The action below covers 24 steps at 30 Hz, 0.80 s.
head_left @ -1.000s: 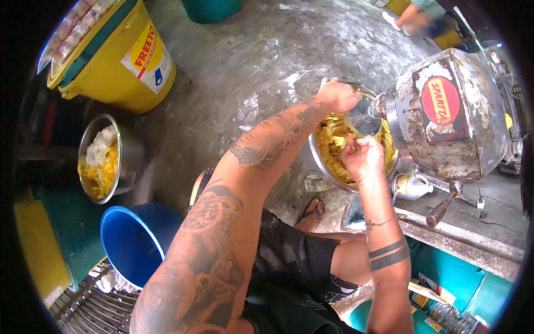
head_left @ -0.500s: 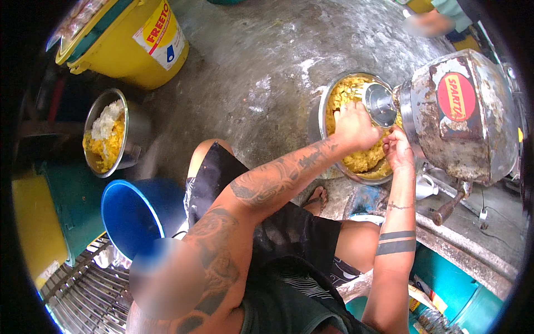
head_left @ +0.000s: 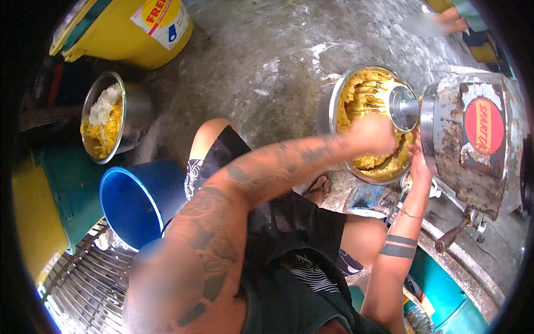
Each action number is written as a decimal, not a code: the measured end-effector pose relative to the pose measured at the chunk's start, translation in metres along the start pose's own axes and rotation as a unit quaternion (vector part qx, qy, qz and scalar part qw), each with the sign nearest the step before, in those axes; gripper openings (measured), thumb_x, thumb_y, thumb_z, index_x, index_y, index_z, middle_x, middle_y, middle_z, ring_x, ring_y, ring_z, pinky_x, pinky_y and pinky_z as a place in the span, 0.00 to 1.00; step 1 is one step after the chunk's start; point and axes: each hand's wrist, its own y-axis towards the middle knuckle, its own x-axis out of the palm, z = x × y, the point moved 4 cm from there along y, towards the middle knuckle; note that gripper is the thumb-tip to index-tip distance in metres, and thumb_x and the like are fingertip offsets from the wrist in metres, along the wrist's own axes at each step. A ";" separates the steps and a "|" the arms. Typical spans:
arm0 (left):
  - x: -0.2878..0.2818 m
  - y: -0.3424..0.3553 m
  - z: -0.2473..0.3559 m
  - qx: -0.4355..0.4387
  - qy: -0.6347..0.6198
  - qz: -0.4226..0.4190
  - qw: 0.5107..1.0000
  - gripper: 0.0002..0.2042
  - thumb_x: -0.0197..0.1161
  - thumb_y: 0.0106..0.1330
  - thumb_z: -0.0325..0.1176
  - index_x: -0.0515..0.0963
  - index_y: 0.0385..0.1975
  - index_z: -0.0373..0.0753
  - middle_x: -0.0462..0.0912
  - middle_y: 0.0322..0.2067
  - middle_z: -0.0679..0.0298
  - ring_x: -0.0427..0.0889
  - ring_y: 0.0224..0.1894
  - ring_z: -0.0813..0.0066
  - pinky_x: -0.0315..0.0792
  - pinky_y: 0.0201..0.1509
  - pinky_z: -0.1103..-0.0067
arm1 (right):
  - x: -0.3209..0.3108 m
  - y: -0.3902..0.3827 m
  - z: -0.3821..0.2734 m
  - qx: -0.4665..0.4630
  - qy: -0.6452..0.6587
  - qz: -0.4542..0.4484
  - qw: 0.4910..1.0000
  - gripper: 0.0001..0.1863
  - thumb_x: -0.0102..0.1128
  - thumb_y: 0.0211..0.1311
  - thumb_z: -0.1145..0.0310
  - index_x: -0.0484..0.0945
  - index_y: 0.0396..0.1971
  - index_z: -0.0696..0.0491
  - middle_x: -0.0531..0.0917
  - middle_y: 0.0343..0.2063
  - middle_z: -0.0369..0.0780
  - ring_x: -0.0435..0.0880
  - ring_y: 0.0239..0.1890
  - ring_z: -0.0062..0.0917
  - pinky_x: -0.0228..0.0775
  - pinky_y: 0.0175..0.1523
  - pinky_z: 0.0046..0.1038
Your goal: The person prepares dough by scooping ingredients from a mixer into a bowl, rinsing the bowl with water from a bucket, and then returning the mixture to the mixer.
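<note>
A steel bowl [head_left: 335,106] full of yellow mash stands at the right, below the round metal outlet [head_left: 403,107] of a worn electric grinder [head_left: 453,125]. Yellow strands [head_left: 370,89] come out of the outlet into the bowl. My left hand [head_left: 372,135] is over the near side of the mash, just below the outlet; motion smears it and its fingers cannot be made out. At the bowl's right rim, beside the grinder, my right hand [head_left: 418,158] has its fingers curled on the rim, partly hidden by the machine.
A second steel bowl [head_left: 118,125] of yellow and white food stands at the left. Near it are a blue bucket [head_left: 130,200] and a yellow tub [head_left: 128,33]. A crank handle [head_left: 453,236] juts from the grinder. Another person's hand [head_left: 436,23] shows at the far right.
My left hand has come off the mash beside the outlet and moved nearer to me, from spread fingers to a blur. My right hand stays by the rim. The whole view has shifted slightly.
</note>
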 end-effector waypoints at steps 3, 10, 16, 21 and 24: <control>-0.076 0.039 0.011 0.160 0.058 0.340 0.925 0.13 0.57 0.59 0.38 0.85 0.37 0.40 0.83 0.45 0.52 0.78 0.54 0.52 0.72 0.56 0.59 | 0.019 -0.018 -0.017 0.024 -0.062 -0.004 0.998 0.12 0.60 0.65 0.62 0.80 0.45 0.47 0.86 0.40 0.34 0.82 0.29 0.20 0.69 0.32 0.23; -0.065 0.136 0.021 0.142 0.298 -0.019 0.944 0.21 0.53 0.61 0.49 0.85 0.48 0.49 0.84 0.51 0.57 0.79 0.56 0.59 0.60 0.64 0.57 | 0.083 -0.066 -0.047 0.102 -0.112 -0.099 0.983 0.28 0.59 0.61 0.54 0.73 0.61 0.45 0.79 0.54 0.33 0.82 0.37 0.22 0.68 0.43 0.28; -0.054 0.112 -0.006 0.108 0.226 0.057 0.967 0.25 0.49 0.67 0.51 0.76 0.58 0.44 0.82 0.53 0.55 0.78 0.59 0.57 0.58 0.65 0.55 | 0.085 -0.042 -0.019 0.082 -0.029 -0.074 0.993 0.25 0.52 0.61 0.67 0.71 0.60 0.46 0.81 0.48 0.33 0.82 0.32 0.22 0.68 0.36 0.25; -0.037 0.059 -0.017 0.029 0.118 0.100 0.988 0.32 0.51 0.70 0.56 0.67 0.63 0.34 0.78 0.57 0.49 0.73 0.64 0.55 0.52 0.71 0.51 | 0.051 0.026 0.008 -0.027 -0.158 -0.071 0.985 0.33 0.43 0.58 0.73 0.63 0.68 0.48 0.79 0.49 0.36 0.78 0.35 0.21 0.69 0.37 0.24; -0.023 0.034 -0.006 0.021 0.020 0.173 0.984 0.34 0.56 0.66 0.57 0.66 0.62 0.34 0.79 0.52 0.42 0.72 0.63 0.49 0.53 0.70 0.51 | 0.013 0.061 0.015 -0.109 -0.239 -0.052 0.964 0.34 0.44 0.58 0.71 0.60 0.69 0.51 0.76 0.55 0.39 0.75 0.44 0.25 0.66 0.47 0.26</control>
